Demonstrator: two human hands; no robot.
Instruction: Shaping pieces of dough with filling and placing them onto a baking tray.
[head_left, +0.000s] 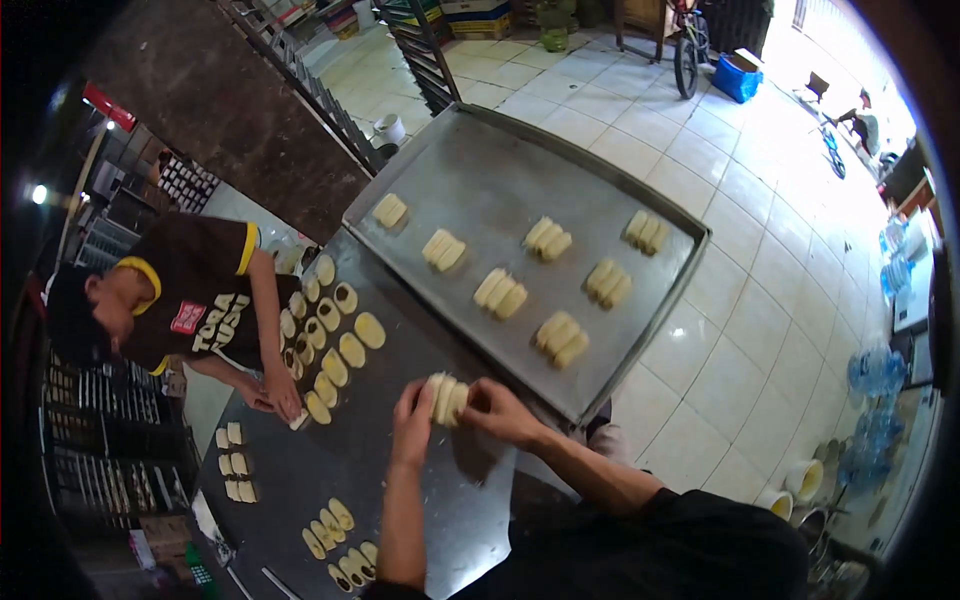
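My left hand (413, 420) and my right hand (498, 412) together grip a pale, ridged bundle of dough strips (447, 398) over the dark metal worktable (440, 500). Beyond them, a large metal tray (500, 170) holds several similar bundles (500, 294), spaced apart. Left of my hands lie rows of flattened oval dough pieces (352, 349), some with a dark filling (327, 314). Nearer the bottom are further sliced pieces (340, 520), and at the table's left side sit several small stacked dough bundles (236, 462).
A co-worker (190, 290) in a dark shirt bends over the left side, their hands (275, 395) on a dough piece. Racks (120, 480) stand at left, another rack (420, 50) behind the tray. Tiled floor (730, 350) runs right, with water jugs (870, 450), bicycles (685, 60) and buckets (803, 482).
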